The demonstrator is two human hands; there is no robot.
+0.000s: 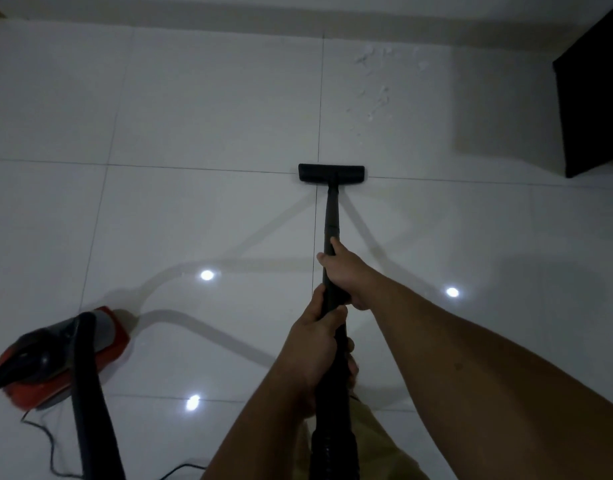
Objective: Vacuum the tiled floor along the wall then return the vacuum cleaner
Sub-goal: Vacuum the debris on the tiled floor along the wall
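The black vacuum wand (331,216) is gripped by the right hand (346,271) ahead and the left hand (315,344) behind. Beyond both, the floor nozzle (331,173) is set on the tiles (194,109); the red canister (56,362) lies left.

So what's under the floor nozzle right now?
The floor nozzle sits where two tile seams cross on the tiled floor. Anything directly beneath it is covered; the scattered debris lies ahead, untouched.

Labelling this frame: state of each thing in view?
vacuum wand: gripped by both hands, angled down to the floor
floor nozzle: flat on the tiles, short of the debris
white debris: scattered near the wall
vacuum body: on the floor, hose attached
left hand: gripping the wand
right hand: gripping the wand
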